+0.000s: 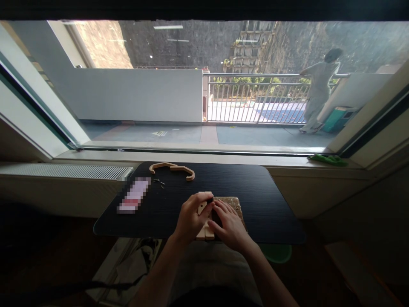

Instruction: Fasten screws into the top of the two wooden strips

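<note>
My left hand (191,216) is closed around a light wooden piece (203,207) near the front edge of a black table (255,204). My right hand (227,222) lies beside it, fingers curled, pressing on the same wooden piece and on a flat wooden slatted panel (235,201) under it. A small dark part sits between the fingertips of both hands. Most of the assembly is hidden by my hands.
Two curved wooden pieces (172,169) lie at the table's far side, with several small screws (159,183) and a blurred pink-white packet (134,195) to the left. Beyond is a big window, a radiator grille (64,171), a green cloth (329,160), and a person on the balcony (318,91).
</note>
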`<state>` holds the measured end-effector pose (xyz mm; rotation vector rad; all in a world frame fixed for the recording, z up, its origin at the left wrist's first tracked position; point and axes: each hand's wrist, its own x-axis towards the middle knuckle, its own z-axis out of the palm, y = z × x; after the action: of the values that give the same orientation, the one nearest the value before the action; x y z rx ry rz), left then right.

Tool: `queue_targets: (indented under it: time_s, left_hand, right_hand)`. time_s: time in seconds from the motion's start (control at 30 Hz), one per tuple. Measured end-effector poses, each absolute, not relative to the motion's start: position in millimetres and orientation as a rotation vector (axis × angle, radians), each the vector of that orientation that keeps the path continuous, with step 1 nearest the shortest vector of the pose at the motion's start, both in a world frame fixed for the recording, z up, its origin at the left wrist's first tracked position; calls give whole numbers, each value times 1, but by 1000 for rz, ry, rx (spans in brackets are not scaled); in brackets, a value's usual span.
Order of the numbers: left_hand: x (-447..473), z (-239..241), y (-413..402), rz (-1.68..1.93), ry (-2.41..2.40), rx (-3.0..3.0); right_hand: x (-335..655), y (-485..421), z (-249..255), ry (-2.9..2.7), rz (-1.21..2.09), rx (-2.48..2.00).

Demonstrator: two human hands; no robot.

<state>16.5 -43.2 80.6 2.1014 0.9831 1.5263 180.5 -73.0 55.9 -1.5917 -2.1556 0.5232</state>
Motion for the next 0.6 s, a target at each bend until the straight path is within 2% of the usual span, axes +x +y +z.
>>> queue_targets:
  time_s: [0.6]
  left_hand:
    - [18,82,-45,1513,1047,2071]
  right_hand:
    - [181,-72,52,-2142,477,-1564]
